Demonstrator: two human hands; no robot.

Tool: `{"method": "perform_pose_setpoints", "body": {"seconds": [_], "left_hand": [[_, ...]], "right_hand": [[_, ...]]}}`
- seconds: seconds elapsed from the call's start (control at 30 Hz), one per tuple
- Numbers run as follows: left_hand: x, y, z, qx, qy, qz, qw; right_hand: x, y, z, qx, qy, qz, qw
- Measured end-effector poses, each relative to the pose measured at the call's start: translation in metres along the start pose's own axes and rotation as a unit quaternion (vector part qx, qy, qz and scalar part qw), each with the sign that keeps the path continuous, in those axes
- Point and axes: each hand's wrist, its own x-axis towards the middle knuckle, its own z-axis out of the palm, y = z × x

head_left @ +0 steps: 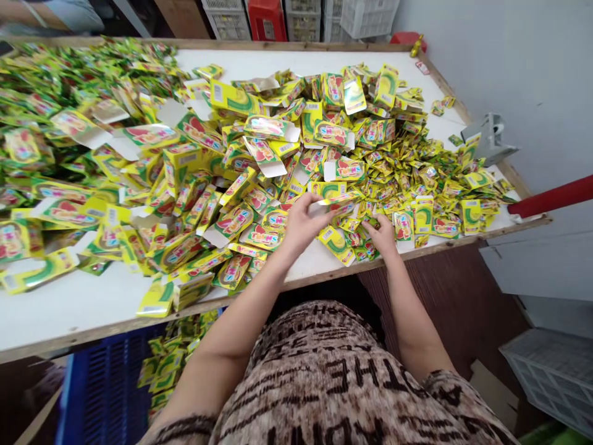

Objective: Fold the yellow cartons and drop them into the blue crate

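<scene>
In the head view, the left hand [303, 225] is curled narrow around a yellow carton [341, 199], gripping it between thumb and fingers just above the near side of a white table [55, 309] with a wooden edge. The right hand [383, 236] is beside it, fingertips drawn close together at a few small dark green packets [370, 220] near the table's edge; whether they are gripped or only touched, I cannot tell. Another yellow carton [336, 245] lies flat between the two hands, nearer the edge. Beyond the right hand spreads a heap of small yellow packets [407, 176], with several cartons along its near side. A large jumble of cartons [185, 161], many with open white flaps, covers the middle and left of the table, and a pile of green packets [92, 71] fills the far left corner. Below the near edge, a blue crate [106, 383] stands beside more yellow-green packs [167, 371]. A red pole [560, 196] reaches the table's right corner; white crates [303, 26] stand behind the far edge, and part of another person's arm [50, 13] shows at upper left.
</scene>
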Motion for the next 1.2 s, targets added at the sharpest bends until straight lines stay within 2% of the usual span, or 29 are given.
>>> {"method": "perform_pose_setpoints", "body": {"seconds": [0.1,0.17,0.23,0.3,0.37,0.47,0.53,0.67,0.73,0.87,1.0,1.07,1.1,1.2], "left_hand": [[-0.029,0.008,-0.057,-0.011,-0.041,-0.031,0.999],[-0.047,0.002,-0.072,0.015,-0.103,-0.068,0.992],[-0.062,-0.011,-0.068,0.02,-0.141,-0.107,0.984],[-0.07,-0.025,-0.052,-0.002,-0.137,-0.127,0.982],[-0.073,-0.037,-0.034,-0.043,-0.129,-0.134,0.982],[-0.075,-0.045,-0.021,-0.12,-0.14,-0.156,0.97],[-0.078,-0.046,-0.021,-0.161,-0.137,-0.163,0.964],[-0.085,-0.047,-0.025,-0.195,-0.126,-0.16,0.959],[-0.087,-0.047,-0.024,-0.185,-0.123,-0.15,0.963],[-0.088,-0.044,-0.019,-0.154,-0.117,-0.124,0.973],[-0.092,-0.042,-0.018,-0.156,-0.128,-0.111,0.973],[-0.095,-0.044,-0.018,-0.187,-0.128,-0.125,0.966],[-0.097,-0.046,-0.018,-0.208,-0.125,-0.135,0.961],[-0.102,-0.051,-0.018,-0.252,-0.118,-0.156,0.948]], "right_hand": [[-0.002,-0.003,-0.003,0.131,-0.011,0.039,0.991],[-0.003,-0.011,-0.003,0.189,-0.006,0.032,0.981],[-0.004,-0.026,-0.001,0.226,0.003,0.014,0.974],[-0.008,-0.048,0.002,0.251,-0.01,0.006,0.968],[-0.015,-0.075,0.006,0.266,-0.044,-0.01,0.963],[-0.031,-0.114,0.013,0.257,-0.132,-0.087,0.953],[-0.04,-0.132,0.018,0.202,-0.182,-0.159,0.949],[-0.045,-0.148,0.019,0.031,-0.208,-0.283,0.936],[-0.044,-0.155,0.015,-0.073,-0.239,-0.311,0.917],[-0.043,-0.174,0.009,-0.256,-0.277,-0.343,0.86],[-0.043,-0.187,0.006,-0.268,-0.321,-0.379,0.826],[-0.04,-0.187,0.003,-0.235,-0.351,-0.379,0.823],[-0.038,-0.186,0.001,-0.214,-0.358,-0.368,0.831],[-0.033,-0.178,0.001,-0.14,-0.34,-0.312,0.876]]}}
